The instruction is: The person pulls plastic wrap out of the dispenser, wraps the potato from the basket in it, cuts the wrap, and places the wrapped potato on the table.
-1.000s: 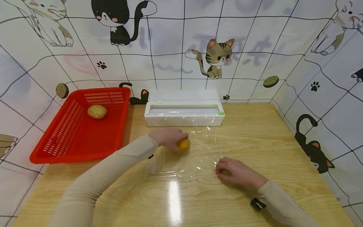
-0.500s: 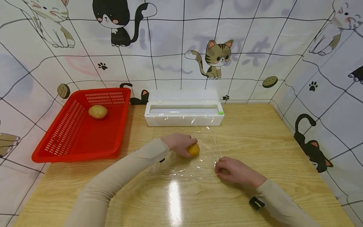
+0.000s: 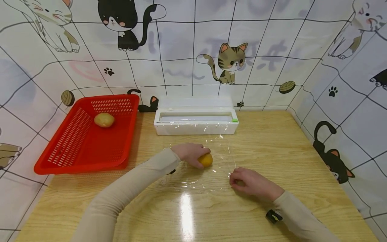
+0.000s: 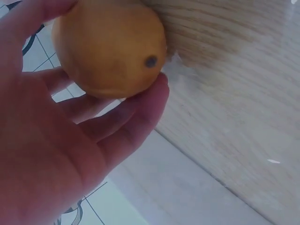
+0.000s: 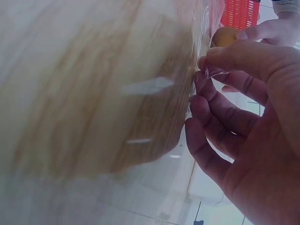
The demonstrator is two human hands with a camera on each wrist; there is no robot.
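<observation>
On the wooden table lies a clear sheet of plastic wrap, stretching forward from the white wrap box. My left hand grips an orange over the middle of the sheet. The left wrist view shows fingers curled round the orange, with a dark spot on its skin. Down at the sheet's near right corner, my right hand pinches the film. In the right wrist view, thumb and forefinger hold a crumpled bit of the plastic wrap.
At the left stands a red plastic basket with one potato in it. The wrap box has its lid raised and sits near the back wall. Cat-patterned sheeting encloses the table at the back and sides.
My left hand has carried the orange to the right and a little nearer, then stopped. The right hand has kept its place at the corner of the plastic wrap.
</observation>
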